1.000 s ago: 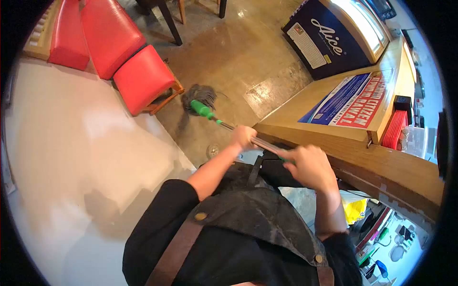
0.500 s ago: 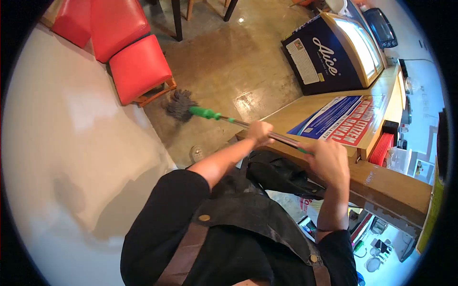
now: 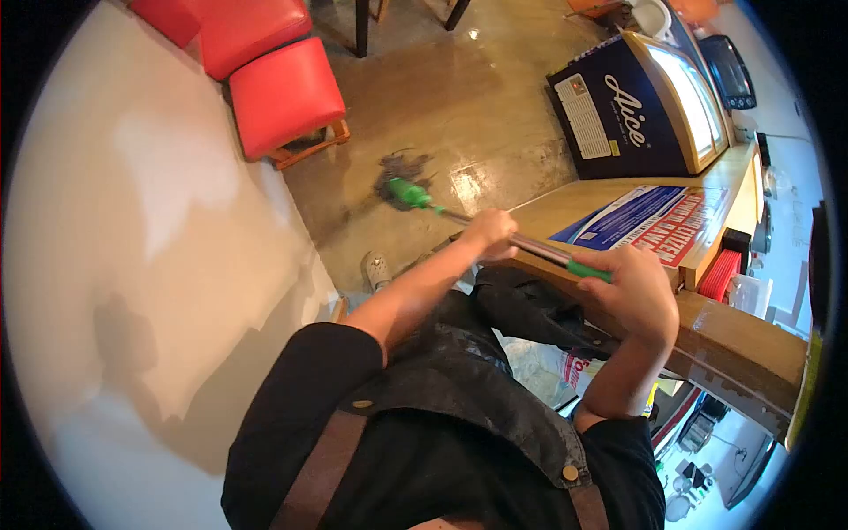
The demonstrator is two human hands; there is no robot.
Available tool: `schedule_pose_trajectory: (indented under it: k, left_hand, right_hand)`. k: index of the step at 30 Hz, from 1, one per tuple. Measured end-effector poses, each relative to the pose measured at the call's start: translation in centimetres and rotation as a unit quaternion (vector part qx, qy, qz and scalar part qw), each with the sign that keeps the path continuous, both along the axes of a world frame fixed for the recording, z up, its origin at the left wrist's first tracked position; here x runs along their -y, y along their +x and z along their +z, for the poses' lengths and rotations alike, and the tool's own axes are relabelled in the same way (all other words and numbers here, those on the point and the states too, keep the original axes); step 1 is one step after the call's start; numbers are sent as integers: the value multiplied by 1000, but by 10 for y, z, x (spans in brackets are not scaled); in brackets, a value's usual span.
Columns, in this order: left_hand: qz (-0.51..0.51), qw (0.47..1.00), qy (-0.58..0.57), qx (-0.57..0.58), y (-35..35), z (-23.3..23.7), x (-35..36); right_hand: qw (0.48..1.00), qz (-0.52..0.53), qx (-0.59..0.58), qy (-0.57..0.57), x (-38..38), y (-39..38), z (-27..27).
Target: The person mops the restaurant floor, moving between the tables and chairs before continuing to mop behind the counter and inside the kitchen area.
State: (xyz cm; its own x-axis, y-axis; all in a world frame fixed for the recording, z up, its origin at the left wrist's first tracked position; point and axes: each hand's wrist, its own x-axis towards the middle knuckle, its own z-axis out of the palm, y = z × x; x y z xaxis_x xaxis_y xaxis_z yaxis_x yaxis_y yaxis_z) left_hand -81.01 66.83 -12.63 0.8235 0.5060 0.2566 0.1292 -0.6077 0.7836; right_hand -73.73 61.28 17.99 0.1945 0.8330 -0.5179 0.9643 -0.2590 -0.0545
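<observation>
A mop with a metal handle slants across the view, down to a green socket and a head of dark grey strands on the floor. My left hand is closed around the middle of the handle. Higher up, my right hand wraps the green grip at the handle's end. The strands lie spread on the shiny brown floor, apart from the red cushioned seat.
A pale wall runs along the left. On the right stand a wooden counter with posters and a dark blue "Aice" freezer. Dark furniture legs rise at the back. My shoe shows below the mop.
The mop head has moved away from the red seat, and its handle looks steeper and shorter in view. Both hands have kept hold of it. The whole view has shifted slightly.
</observation>
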Motion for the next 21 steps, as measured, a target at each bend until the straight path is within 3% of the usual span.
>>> schedule_pose_trajectory:
  k: [3, 5, 8, 9, 11, 12, 13, 14, 15, 17, 19, 21]
  left_hand:
    - [24, 997, 25, -73, -67, -34, 12]
    - [-5, 975, -32, -221, -98, -46, 23]
    - [21, 971, -77, -225, -87, -29, 42]
    - [76, 990, 3, -120, -57, -56, 61]
    - [62, 995, -17, -78, -8, -4, 66]
    - [59, 997, -23, 49, 20, -9, 76]
    - [36, 996, -9, 82, 41, -5, 80]
    - [20, 999, 0, 31, 61, 7, 83]
    - [32, 994, -14, 102, 82, 1, 87]
    - [13, 993, -111, 39, 98, 13, 88]
    - [1, 996, -90, 22, 99, 8, 84]
    - [-35, 998, -44, -7, 93, -6, 77]
  right_hand:
    - [996, 63, -51, -48, 2, -16, -33]
    - [994, 85, -59, -40, 18, -34, -66]
    - [993, 112, -19, -40, 40, -23, -73]
    - [992, 108, 19, -54, 48, -14, -56]
    - [991, 99, 85, -11, 60, 7, -19]
    - [990, 98, 100, 22, 68, 20, -11]
    - [984, 109, 134, 37, 73, 24, -1]
    - [978, 117, 174, 22, 76, 26, 8]
    - [979, 108, 165, 57, 83, 34, 9]
    - [981, 81, 169, 54, 89, 28, 10]
    - [969, 114, 218, 15, 91, 15, 1]
    - [973, 128, 188, 43, 96, 16, -11]
